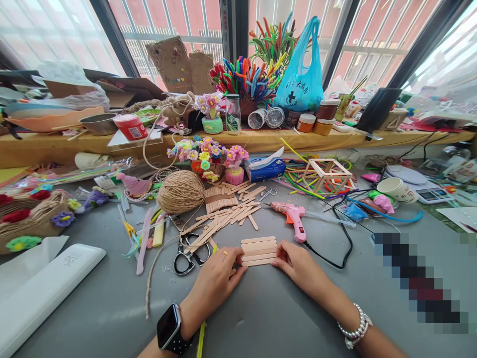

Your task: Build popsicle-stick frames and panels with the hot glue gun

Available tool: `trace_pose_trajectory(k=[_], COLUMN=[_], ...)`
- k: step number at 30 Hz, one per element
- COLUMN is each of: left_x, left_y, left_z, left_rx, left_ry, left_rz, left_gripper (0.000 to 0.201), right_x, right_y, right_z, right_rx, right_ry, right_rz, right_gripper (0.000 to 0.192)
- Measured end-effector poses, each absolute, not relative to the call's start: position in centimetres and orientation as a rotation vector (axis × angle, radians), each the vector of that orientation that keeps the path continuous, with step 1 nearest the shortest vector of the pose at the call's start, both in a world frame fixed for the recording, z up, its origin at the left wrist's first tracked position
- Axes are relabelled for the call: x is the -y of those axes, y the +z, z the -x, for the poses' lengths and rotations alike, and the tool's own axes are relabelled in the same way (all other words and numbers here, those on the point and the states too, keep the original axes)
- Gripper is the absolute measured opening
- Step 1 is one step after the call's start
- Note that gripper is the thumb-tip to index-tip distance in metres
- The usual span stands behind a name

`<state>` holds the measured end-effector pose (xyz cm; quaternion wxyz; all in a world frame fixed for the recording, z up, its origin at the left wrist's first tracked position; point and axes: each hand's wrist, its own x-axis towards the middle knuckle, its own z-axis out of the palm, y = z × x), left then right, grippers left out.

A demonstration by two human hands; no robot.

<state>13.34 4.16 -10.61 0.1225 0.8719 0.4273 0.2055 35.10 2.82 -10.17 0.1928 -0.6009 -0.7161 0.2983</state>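
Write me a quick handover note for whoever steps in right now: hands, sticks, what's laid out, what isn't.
Left hand: open, fingertips on the left ends of the row of popsicle sticks.
Right hand: open, fingertips on the row's right ends.
Row: about five sticks lying side by side, flat on the grey table, edges squared between both hands.
Done: sticks aligned. No glue visible on them.
Left: spare sticks in the loose pile behind; pink glue gun lies untouched right of the pile, scissors to the left.
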Motion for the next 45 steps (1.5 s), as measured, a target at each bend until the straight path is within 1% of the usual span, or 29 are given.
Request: trace_pose_trajectory(k=[13, 18, 20, 25, 30, 34, 39, 45], left_x=[-4.0, -3.8, -3.7, -3.5, -3.5, -3.6, -3.8, -3.7], left_y=[-10.0, -9.9, -10.0, -10.1, -9.9, -10.0, -10.1, -10.2], left_z=[-13.5, -13.3, -13.1, -12.9, -12.9, -12.9, -13.1, -13.2], left_rx=[-1.228, -1.235, -1.257, -1.270, -1.305, -1.353, -1.272, -1.195], left_ry=[0.606, 0.719, 0.790, 0.846, 0.826, 0.822, 0.813, 0.792], left_rz=[-2.578, -2.550, -2.535, -2.514, -2.505, -2.534, -2.713, -2.822], left_gripper=[0.010, 0.010, 0.008, 0.008, 0.011, 0.017, 0.028, 0.032], right_x=[-2.8, -2.7, -2.8, -2.8, -2.3, -1.5, -0.9, -0.7], right_y=[-9.9, -9.2, -9.0, -8.6, -8.3, -8.3, -8.0, -7.9], right_z=[-35.2, -35.9, -36.4, -37.5, -37.9, -37.5, -36.5, -36.4], right_rx=[2.008, 2.034, 2.053, 2.128, 2.253, 2.512, 2.670, 2.693], right_ry=[0.829, 0.792, 0.756, 0.734, 0.632, 0.568, 0.578, 0.554], right_rz=[1.687, 1.745, 1.768, 1.808, 1.918, 1.980, 1.951, 1.928], right_gripper=[0.007, 0.005, 0.010, 0.031, 0.039, 0.052, 0.056, 0.055])
